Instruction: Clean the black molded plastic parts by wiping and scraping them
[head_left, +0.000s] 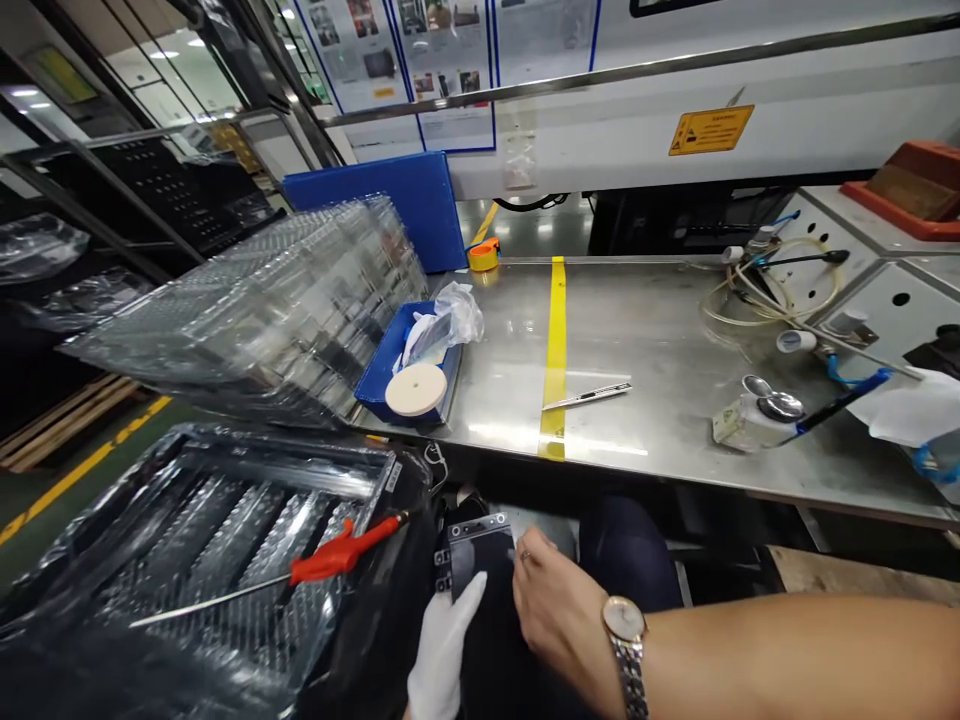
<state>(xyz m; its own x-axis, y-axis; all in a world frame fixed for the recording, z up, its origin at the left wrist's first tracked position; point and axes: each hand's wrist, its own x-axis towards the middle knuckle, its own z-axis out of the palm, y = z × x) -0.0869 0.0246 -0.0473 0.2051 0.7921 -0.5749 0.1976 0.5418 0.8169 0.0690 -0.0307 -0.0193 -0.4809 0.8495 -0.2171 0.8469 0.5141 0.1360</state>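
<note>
Down by the lap, the left hand (442, 650), in a white glove, grips a small dark panel (474, 560) from below, its fingers wrapped on the left edge. Bare, with a wristwatch (626, 640) on its wrist, the right hand (559, 615) rests its curled fingertips on the panel's right edge, so both hold it below the table (637, 330) edge. To the left a red-handled air gun (330, 555) lies on plastic-wrapped trays (187, 560). On the table sit a blue bin (382, 365) with a white disc (415, 389), and a utility knife (586, 396) crosses yellow tape (556, 350).
</note>
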